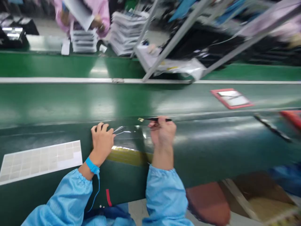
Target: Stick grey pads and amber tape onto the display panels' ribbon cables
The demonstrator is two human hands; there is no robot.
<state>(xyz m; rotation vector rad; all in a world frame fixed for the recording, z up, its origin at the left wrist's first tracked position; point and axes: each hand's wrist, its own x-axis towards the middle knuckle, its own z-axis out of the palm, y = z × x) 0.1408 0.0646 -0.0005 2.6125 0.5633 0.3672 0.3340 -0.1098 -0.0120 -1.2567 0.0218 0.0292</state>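
Right at the centre, a tiny gold-coloured piece (140,119) sits at the tip of slim black tweezers (154,119), just above the green work surface (204,163); too small to make out its shape. The person's right hand (163,130) has the tweezers in a closed pinch, thumb and fingers together around the dark shaft, tip pointing left.

Just below the tip, here's a clear, glossy plastic sheet (128,136), light glinting off it, with a translucent yellow strip (130,156) along its near side. At its left end comes the left hand (102,139), back upward, fingers bent and slightly parted; whether they pinch the sheet or only rest there, I cannot tell. Round that wrist, a bright blue band (92,165) with a thin blue cord (97,191) hanging down.

Over to the left, a long white sheet marked with pale squares (42,161) lies at a slant beside the left forearm. Nearer the body, a short red strip (108,197) by the table's edge. Out right, a red-framed white panel (232,98) lies flat, with a narrow dark bar (272,127) nearer in. Across the pale rail (70,80), a co-worker in pink sleeves (103,15) handles a white sheet-like item (78,12), stacked white trays (128,33) alongside.
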